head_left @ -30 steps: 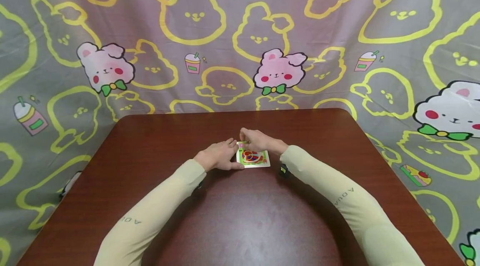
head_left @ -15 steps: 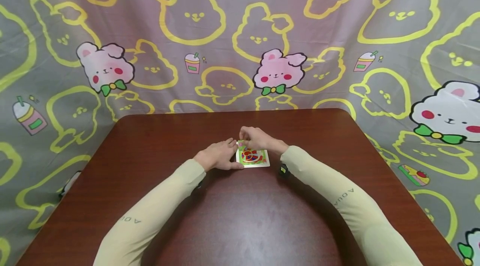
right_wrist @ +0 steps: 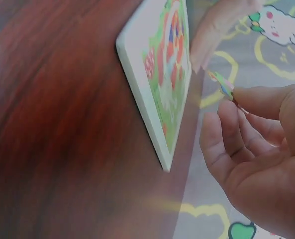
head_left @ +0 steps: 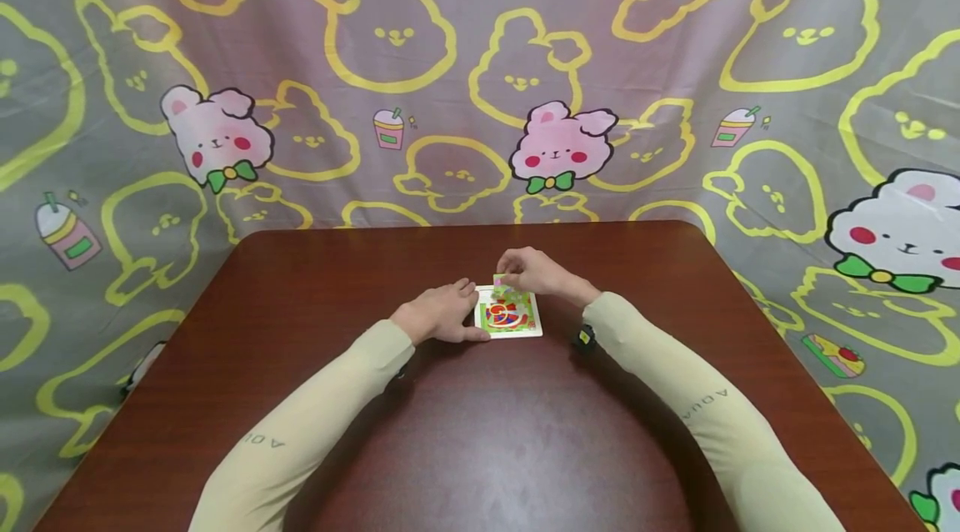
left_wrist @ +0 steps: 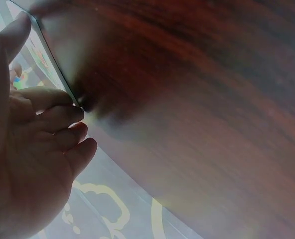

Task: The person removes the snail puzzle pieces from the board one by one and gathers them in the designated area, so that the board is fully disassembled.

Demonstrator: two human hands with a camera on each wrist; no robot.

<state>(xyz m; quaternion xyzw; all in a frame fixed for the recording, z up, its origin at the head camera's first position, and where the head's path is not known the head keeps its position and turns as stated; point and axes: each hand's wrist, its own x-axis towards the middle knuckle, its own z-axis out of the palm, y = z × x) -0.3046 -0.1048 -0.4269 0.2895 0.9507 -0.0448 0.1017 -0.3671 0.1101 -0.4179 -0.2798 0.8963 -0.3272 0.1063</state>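
Note:
A small square jigsaw puzzle (head_left: 517, 335) with a white frame and a green, red and blue picture lies on the brown table. My left hand (head_left: 444, 313) rests along its left edge, fingers fairly straight, thumb at the near left corner. Over the far part of the puzzle, my right hand (head_left: 542, 275) pinches a small green and pink puzzle piece (right_wrist: 223, 84) between thumb and fingertips, held up off the board. White backing shows at the puzzle's far left corner. In the left wrist view, thumb and fingers span the edge of the frame (left_wrist: 52, 59).
The dark brown tabletop (head_left: 480, 440) stretches around the puzzle. Behind and beside it hangs a grey curtain (head_left: 450, 40) with yellow outlines and cartoon bunnies. A dark wrist camera (head_left: 585, 337) sits under the right sleeve.
My right hand has moved a little to the right, lifting the puzzle piece off the far left corner and uncovering white there. The left hand has stayed in place.

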